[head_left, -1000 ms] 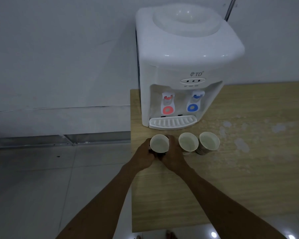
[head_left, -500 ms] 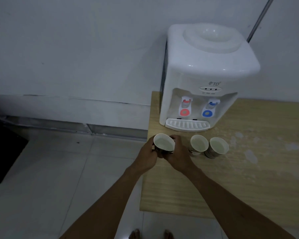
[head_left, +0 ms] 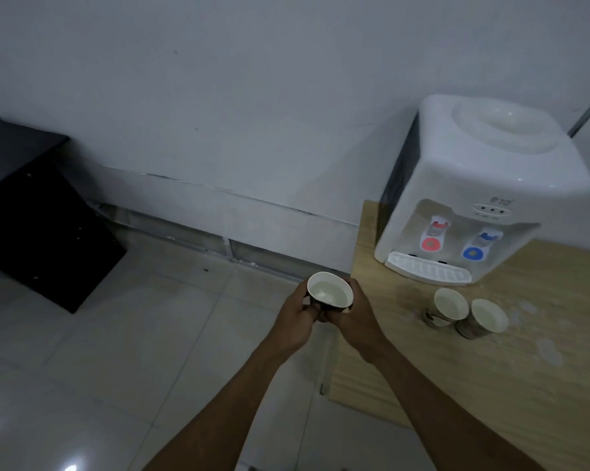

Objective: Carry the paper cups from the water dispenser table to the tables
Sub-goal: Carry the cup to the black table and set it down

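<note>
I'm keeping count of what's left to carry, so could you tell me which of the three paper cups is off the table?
The cup held between the left hand and right hand; the other two cups stand on the wooden table.

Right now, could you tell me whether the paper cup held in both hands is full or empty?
Partly filled: clear liquid shows inside the white-lined paper cup, below its rim.

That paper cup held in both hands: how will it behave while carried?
The held paper cup looks filled with liquid, so it is probably heavier than it looks and apt to slosh if tilted. Its rim looks slightly oval between the left hand and right hand, suggesting thin walls that give under a tight grip. Wet-looking patches on the wooden table hint at earlier spills.
</note>
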